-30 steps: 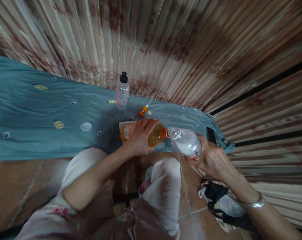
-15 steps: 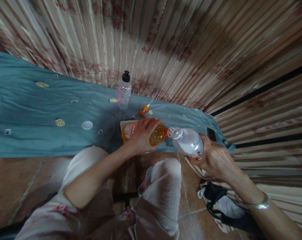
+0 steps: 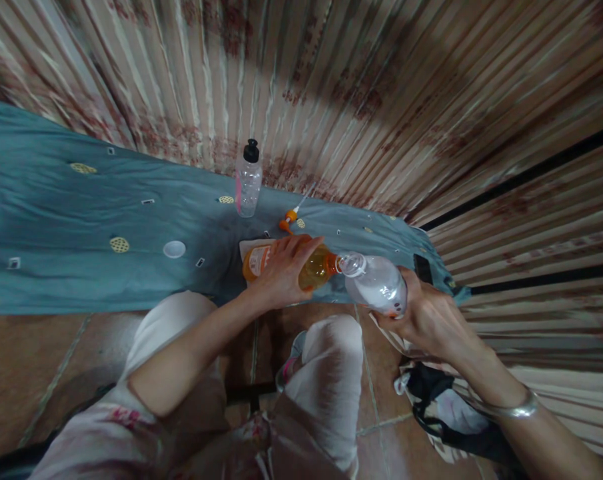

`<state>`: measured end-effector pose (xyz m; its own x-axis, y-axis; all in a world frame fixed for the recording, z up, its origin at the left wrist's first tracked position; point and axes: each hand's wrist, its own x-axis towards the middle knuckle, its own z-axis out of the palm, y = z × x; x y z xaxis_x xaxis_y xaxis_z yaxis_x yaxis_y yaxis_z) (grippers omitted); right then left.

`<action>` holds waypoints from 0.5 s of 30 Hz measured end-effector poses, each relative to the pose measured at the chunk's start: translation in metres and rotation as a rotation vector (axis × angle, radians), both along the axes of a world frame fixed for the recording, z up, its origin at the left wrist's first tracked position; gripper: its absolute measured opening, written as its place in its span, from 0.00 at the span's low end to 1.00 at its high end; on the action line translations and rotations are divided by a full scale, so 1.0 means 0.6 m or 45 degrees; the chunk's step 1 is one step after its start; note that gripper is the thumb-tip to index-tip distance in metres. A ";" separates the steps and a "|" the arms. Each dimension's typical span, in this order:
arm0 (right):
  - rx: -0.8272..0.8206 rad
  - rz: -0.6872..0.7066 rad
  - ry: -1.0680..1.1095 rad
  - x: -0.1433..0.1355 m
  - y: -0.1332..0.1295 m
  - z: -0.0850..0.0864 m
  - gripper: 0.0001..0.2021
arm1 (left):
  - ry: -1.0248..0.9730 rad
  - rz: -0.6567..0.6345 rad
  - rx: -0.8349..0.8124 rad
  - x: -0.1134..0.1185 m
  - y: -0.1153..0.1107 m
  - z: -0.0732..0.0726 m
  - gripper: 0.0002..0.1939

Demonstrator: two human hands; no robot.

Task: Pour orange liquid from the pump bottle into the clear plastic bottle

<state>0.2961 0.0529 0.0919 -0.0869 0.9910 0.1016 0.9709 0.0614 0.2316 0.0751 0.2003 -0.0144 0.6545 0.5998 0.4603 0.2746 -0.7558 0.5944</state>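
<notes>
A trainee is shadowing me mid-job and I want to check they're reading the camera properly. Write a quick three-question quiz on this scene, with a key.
1. Multiple choice: what does the left hand grip?
A) the orange pump
B) the amber bottle
C) the white disc
2. True or false: the black-capped bottle is lying on its side.
3. Fill in the blank: the amber bottle's neck points toward the mouth of the clear bottle, which is held in the ___ hand.

Key:
1. B.
2. False; it stands upright on the blue-green cloth.
3. Right; the right hand holds it near its base.
</notes>
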 end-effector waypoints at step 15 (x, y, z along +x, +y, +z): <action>-0.018 0.005 -0.059 0.002 -0.002 0.002 0.30 | -0.001 0.013 0.038 0.001 -0.001 0.001 0.45</action>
